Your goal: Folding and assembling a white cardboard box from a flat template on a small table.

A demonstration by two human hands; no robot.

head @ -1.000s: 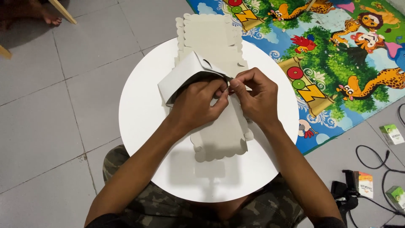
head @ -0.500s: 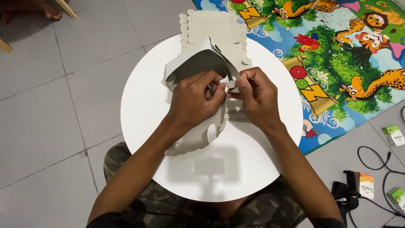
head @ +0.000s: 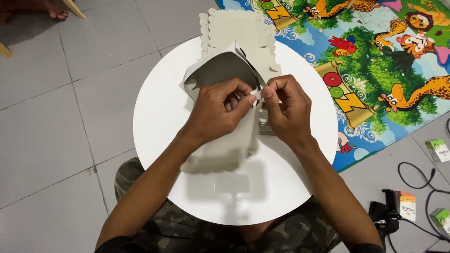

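Pinching closed at the fingertips, the left hand (head: 218, 110) and right hand (head: 287, 110) meet in a narrow grip on one flap of a grey scallop-edged cardboard box (head: 220, 75). The half-folded box stands under both hands on the round white table (head: 154, 117), above a stack of flat box blanks (head: 234, 28).

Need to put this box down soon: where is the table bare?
Bare: the table's left edge, and its near part by the lap. Crowded: the middle, where both hands hold the box, and the far edge under the card stack.
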